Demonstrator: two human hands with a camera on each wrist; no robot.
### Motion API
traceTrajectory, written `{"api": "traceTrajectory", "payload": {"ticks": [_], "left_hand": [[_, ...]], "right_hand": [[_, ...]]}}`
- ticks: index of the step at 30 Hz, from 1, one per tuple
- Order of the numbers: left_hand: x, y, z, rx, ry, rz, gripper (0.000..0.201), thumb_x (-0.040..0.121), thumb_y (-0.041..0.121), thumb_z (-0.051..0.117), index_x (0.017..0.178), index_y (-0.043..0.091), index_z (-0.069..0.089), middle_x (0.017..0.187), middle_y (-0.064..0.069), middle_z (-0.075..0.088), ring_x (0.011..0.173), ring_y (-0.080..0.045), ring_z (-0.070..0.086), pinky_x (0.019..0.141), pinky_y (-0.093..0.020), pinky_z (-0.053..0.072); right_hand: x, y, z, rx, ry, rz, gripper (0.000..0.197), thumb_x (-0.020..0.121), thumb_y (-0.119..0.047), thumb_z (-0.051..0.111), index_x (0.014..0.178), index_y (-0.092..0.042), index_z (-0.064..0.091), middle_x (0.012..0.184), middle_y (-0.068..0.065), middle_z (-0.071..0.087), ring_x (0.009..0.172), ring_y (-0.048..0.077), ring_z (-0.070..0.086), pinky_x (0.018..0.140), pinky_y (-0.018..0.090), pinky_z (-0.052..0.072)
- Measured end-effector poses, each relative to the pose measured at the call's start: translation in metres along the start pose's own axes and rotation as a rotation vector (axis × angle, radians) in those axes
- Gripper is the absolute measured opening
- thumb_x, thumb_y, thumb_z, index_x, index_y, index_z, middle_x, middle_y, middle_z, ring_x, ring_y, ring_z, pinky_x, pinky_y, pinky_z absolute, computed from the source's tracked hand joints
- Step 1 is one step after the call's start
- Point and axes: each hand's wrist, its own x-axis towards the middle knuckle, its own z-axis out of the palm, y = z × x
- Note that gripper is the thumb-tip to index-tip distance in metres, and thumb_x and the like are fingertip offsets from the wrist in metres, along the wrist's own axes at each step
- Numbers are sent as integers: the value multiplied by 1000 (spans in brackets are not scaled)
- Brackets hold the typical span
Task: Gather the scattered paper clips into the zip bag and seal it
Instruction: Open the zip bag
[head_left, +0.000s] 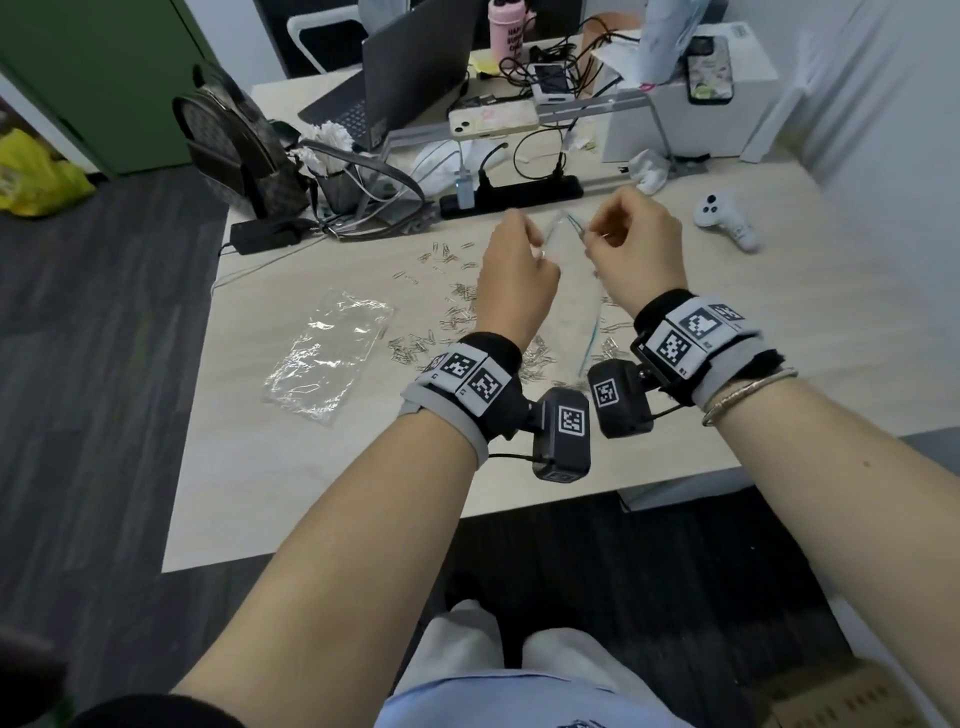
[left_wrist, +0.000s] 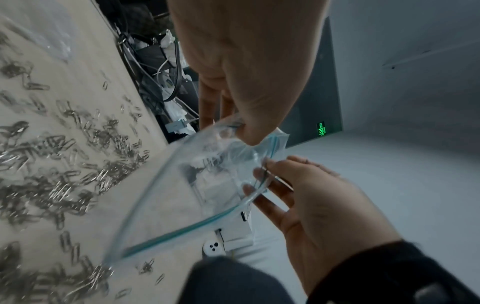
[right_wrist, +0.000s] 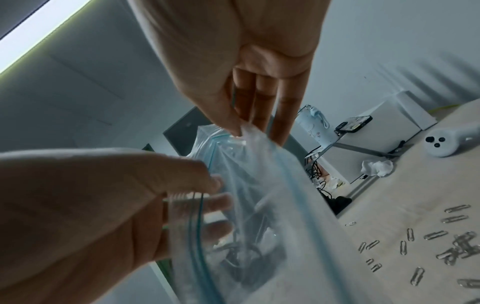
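A clear zip bag (head_left: 566, 249) with a blue-green zip line hangs in the air above the table (head_left: 675, 415), between my two hands. My left hand (head_left: 535, 244) pinches one side of the bag's top edge with thumb and fingers. My right hand (head_left: 592, 239) pinches the other side. In the left wrist view the left hand (left_wrist: 241, 131) grips the bag (left_wrist: 182, 195) and the right hand (left_wrist: 262, 170) holds the zip strip. The right wrist view shows the right hand (right_wrist: 240, 129) and the left hand (right_wrist: 213, 185) on the bag (right_wrist: 259, 205). Several silver paper clips (head_left: 457, 312) (left_wrist: 52, 164) (right_wrist: 441, 246) lie scattered below.
A crumpled clear plastic wrapper (head_left: 327, 353) lies on the table's left part. A white controller (head_left: 727, 218) lies at the right, a black power strip (head_left: 511, 195) with cables behind the hands. A laptop (head_left: 410, 67), a backpack (head_left: 234, 140) and a crumpled tissue (head_left: 649, 169) stand further back.
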Motion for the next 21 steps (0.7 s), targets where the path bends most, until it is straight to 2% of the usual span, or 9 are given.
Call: {"api": "traceTrajectory", "payload": {"ticks": [2,4,7,8,10,13,16,19,21], "left_hand": [[-7,-2,7,12,24,3,30,76,-5,44,70,23,38,81,-10,59,79,-34,59,67,-49,51],[-12,0,10,-34,76,9,38,73,-9,40,61,27,35,71,-13,59,80,-33,61,63,-51,53],[-19,15,15,-46,75,76,39,69,-16,40,61,20,52,69,-6,60,72,-25,58,72,-45,53],[-21,19,16,-38,57,108,37,71,-17,40,66,13,61,75,-6,64,76,-23,60,76,-41,52],[-26,26,20,56,2,132,39,78,-17,40,86,5,72,105,-11,68,103,-25,61,91,-35,49],[-32,25,23,287,-123,39,51,84,-15,37,124,6,60,136,-10,54,127,-26,48,106,-35,37],[-39,33,25,383,-129,24,49,88,-9,34,133,6,48,138,-11,50,123,-29,50,100,-40,40],[-48,42,38,331,-115,69,46,94,4,41,140,8,38,139,-13,44,114,-30,54,89,-38,44],[-56,44,47,286,-144,86,51,92,1,45,141,12,38,139,-15,40,110,-31,55,90,-40,48]], "right_hand": [[-5,1,-11,-16,-25,-21,25,73,2,52,73,-18,66,80,0,66,71,15,59,74,26,50],[-12,4,-20,-76,-96,-43,22,78,-2,55,85,-14,73,104,5,67,92,18,60,87,18,41],[-24,13,-28,-269,-296,-32,26,83,-12,59,106,-18,70,132,9,52,122,21,48,104,26,30],[-27,16,-30,-305,-341,-22,30,84,-10,58,110,-18,68,135,9,49,124,22,46,106,29,30],[-30,22,-39,-331,-354,33,38,86,0,49,119,-13,63,136,12,49,125,25,47,108,32,32],[-27,33,-59,-323,-198,190,49,85,8,37,131,-5,50,138,17,48,128,31,45,110,35,33],[-27,41,-71,-333,-182,183,53,83,6,36,134,-6,46,136,18,50,127,32,45,108,36,35],[-36,41,-71,-300,-243,112,58,81,5,44,137,-10,43,128,19,51,118,32,48,101,32,35],[-44,43,-70,-291,-300,52,52,84,5,46,132,-13,51,128,16,49,117,28,49,103,28,32]]}}
